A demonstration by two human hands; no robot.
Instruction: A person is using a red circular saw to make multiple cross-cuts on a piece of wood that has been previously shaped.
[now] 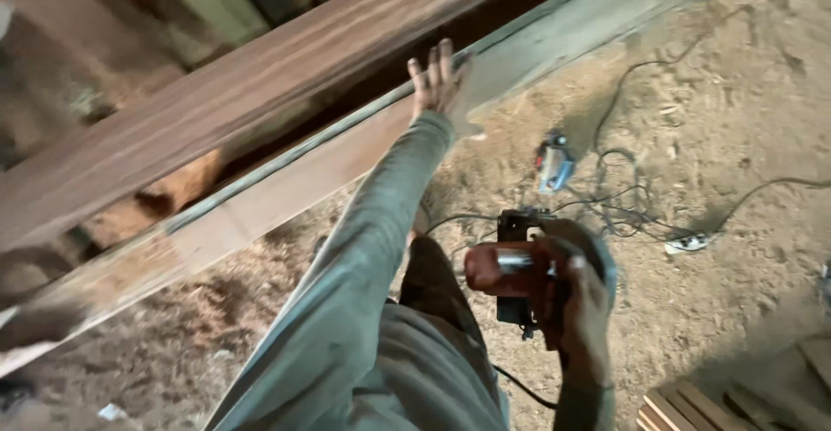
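Left hand (437, 80) is stretched out w/ fingers spread flat, resting on the edge of the long pale plank (286, 180); it presses, grips nothing. Right hand (582, 305) is clamped round the handle of a red power saw (519, 275), held low near the person's hip and well apart from the wood. Hands are far apart.

Progress, judging by what shows: saw is in hand but nowhere near the plank, so no cutting is going on at this moment. No cut line or kerf can be seen on the plank near the left hand; frame is blurred, so can't be sure. A darker brown board (234, 85) runs alongside it, a dark gap between the two. Floor (744, 119) is thick w/ sawdust, which suggests plenty of sawing around here already. A blue tool (554, 164) lies on the floor among black cables (623, 193), near a white plug strip (690, 242).
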